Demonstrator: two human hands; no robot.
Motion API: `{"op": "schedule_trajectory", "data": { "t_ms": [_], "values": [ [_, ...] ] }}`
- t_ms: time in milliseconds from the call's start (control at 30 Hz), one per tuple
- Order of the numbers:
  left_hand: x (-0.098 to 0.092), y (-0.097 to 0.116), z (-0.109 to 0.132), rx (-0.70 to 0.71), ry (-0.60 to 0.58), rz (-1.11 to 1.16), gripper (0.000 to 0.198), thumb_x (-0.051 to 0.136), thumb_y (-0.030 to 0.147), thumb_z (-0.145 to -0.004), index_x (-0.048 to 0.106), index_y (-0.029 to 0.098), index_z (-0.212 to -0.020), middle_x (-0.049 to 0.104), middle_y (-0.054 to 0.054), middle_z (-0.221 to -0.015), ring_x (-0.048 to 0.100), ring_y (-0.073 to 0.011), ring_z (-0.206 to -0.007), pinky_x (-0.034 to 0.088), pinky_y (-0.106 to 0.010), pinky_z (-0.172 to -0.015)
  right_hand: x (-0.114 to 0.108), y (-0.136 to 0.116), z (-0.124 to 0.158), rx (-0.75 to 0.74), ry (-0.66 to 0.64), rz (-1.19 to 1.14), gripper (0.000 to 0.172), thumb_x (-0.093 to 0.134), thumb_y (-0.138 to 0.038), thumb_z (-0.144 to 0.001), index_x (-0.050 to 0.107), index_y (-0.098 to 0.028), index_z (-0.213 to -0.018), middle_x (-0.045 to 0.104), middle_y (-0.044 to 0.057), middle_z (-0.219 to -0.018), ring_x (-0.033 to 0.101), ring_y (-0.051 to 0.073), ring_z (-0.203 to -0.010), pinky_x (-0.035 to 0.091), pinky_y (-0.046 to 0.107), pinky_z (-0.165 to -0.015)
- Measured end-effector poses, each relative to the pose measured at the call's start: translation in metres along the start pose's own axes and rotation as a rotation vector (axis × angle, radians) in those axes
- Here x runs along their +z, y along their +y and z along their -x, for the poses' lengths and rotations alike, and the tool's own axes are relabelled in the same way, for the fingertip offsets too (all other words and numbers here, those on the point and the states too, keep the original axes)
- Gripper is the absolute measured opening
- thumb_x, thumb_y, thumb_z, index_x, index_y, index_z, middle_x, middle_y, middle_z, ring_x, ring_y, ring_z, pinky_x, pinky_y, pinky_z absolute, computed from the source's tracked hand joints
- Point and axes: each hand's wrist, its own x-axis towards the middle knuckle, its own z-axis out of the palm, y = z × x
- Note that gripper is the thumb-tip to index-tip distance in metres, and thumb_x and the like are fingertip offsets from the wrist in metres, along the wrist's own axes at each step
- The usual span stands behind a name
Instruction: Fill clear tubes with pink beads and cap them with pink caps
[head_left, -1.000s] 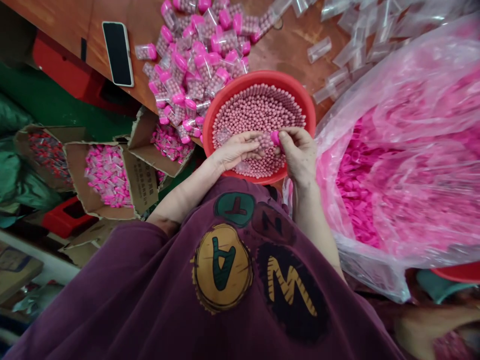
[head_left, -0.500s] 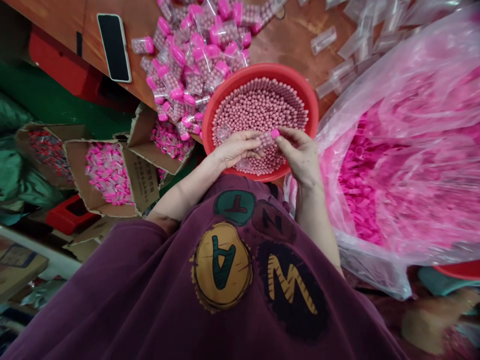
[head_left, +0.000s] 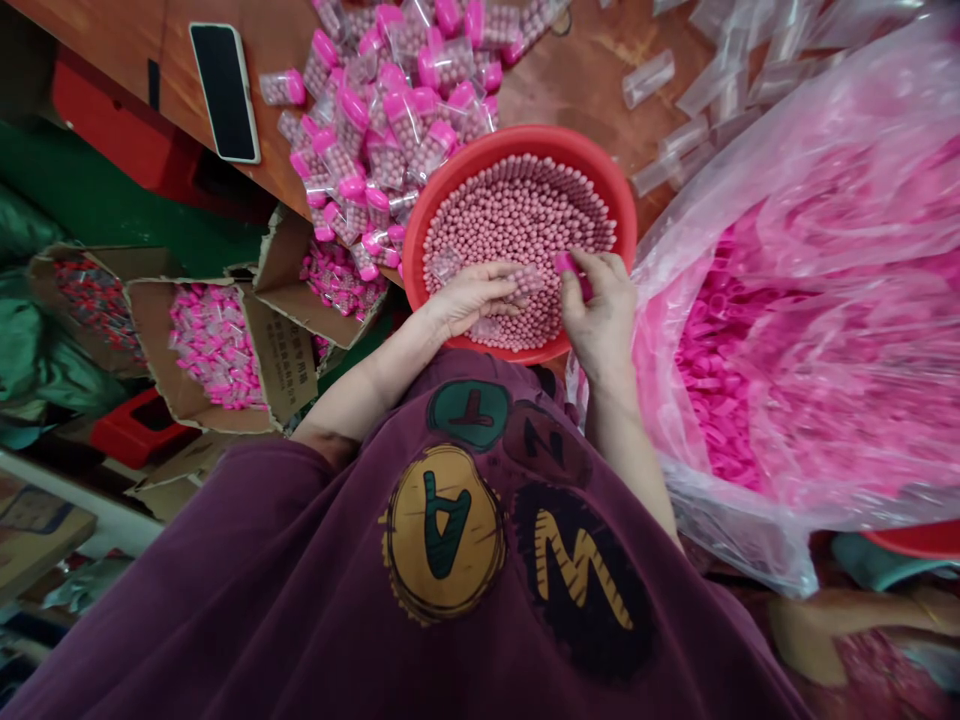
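Over the red bowl (head_left: 625, 195) of small pink beads (head_left: 517, 215), my left hand (head_left: 474, 297) is closed around a small clear tube (head_left: 528, 281) with pink beads in it. Beside it on the right, my right hand (head_left: 601, 305) pinches a bright pink cap (head_left: 565, 262), which is apart from the tube. Another bit of pink shows between the right fingers, partly hidden. Two clear tubes lie on the beads, one (head_left: 445, 264) near the bowl's left side and one below my left hand.
Pink-capped, bead-filled tubes (head_left: 386, 130) are heaped behind the bowl, near a phone (head_left: 223, 92). Clear tubes (head_left: 649, 78) lie at the back right. A big plastic bag (head_left: 847, 330) of pink caps stands on the right. Cardboard boxes (head_left: 289, 365) are on the left. Another person's arm (head_left: 817, 630) shows lower right.
My right hand has moved slightly right, and the pink cap in it has come away from the tube. My left hand has stayed in place with the tube.
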Motion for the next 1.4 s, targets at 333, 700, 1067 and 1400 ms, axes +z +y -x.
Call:
{"op": "schedule_trajectory", "data": {
  "t_ms": [333,700,1067,1400],
  "values": [
    [0.002,0.001,0.000,0.017,0.041,0.030,0.030,0.075,0.014,-0.113,0.080,0.014,-0.142,0.088,-0.005,-0.106,0.084,-0.0110,-0.087,0.068,-0.025,-0.094,0.014,-0.013,0.003,-0.023,-0.054,-0.130,0.037,0.070,-0.061,-0.116,0.087,-0.031,-0.128,0.087,0.009,-0.122,0.082,0.030,-0.115,0.070,0.054,-0.109],
    [-0.001,-0.003,-0.002,-0.013,0.039,0.101,0.023,0.076,0.013,-0.112,0.078,0.016,-0.135,0.089,-0.003,-0.103,0.084,-0.0103,-0.086,0.069,-0.026,-0.098,0.008,-0.005,0.003,0.052,-0.063,0.144,0.035,0.064,-0.039,-0.116,0.087,-0.024,-0.138,0.088,0.015,-0.132,0.082,0.035,-0.123,0.067,0.059,-0.117],
    [0.008,-0.009,-0.003,0.018,0.019,0.152,0.012,0.089,0.017,-0.105,0.083,0.017,-0.115,0.088,-0.003,-0.106,0.080,-0.0110,-0.088,0.062,-0.027,-0.093,0.024,-0.007,0.009,0.124,0.001,-0.171,0.046,0.072,-0.064,-0.112,0.092,-0.025,-0.128,0.089,0.008,-0.112,0.084,0.029,-0.105,0.070,0.051,-0.103],
    [0.020,-0.018,-0.002,0.166,0.105,0.147,0.007,0.088,0.020,-0.106,0.087,0.018,-0.112,0.084,-0.002,-0.101,0.079,-0.0127,-0.093,0.065,-0.028,-0.095,0.019,-0.023,0.009,-0.076,-0.081,0.041,0.046,0.051,-0.052,-0.123,0.088,-0.025,-0.133,0.084,0.015,-0.120,0.081,0.032,-0.113,0.072,0.054,-0.106]
  ]
}}
